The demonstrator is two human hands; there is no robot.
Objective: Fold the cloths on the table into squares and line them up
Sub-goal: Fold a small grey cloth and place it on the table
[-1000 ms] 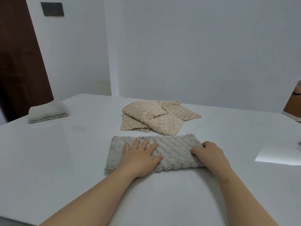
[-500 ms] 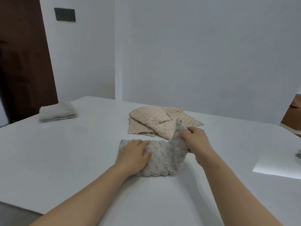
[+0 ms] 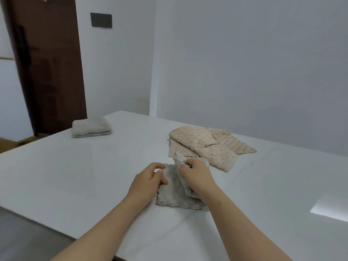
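Head view. A grey cloth (image 3: 172,196) lies on the white tabletop (image 3: 75,176), near the front edge and about midway across. It is partly folded: its right portion is lifted and brought over the left portion, and one corner sticks up between the hands.

Left hand (image 3: 148,180): at the left edge of the grey cloth, fingers curled round that edge, thumb lying on the top surface. It grips the cloth.

Right hand (image 3: 195,176): fingers curled, pinching the raised flap of the same cloth above the lower layer. The two hands sit close together, nearly touching.

Behind the grey cloth, just beyond the right hand, is a loose overlapping pile of beige cloths (image 3: 203,146), unfolded.

A folded grey cloth (image 3: 91,127) sits at the far left corner of the tabletop, well apart from the others.

Background: brown door (image 3: 47,63) at left, dark wall plate (image 3: 101,20) beside it. A bright patch of light (image 3: 329,210) falls on the tabletop at right.
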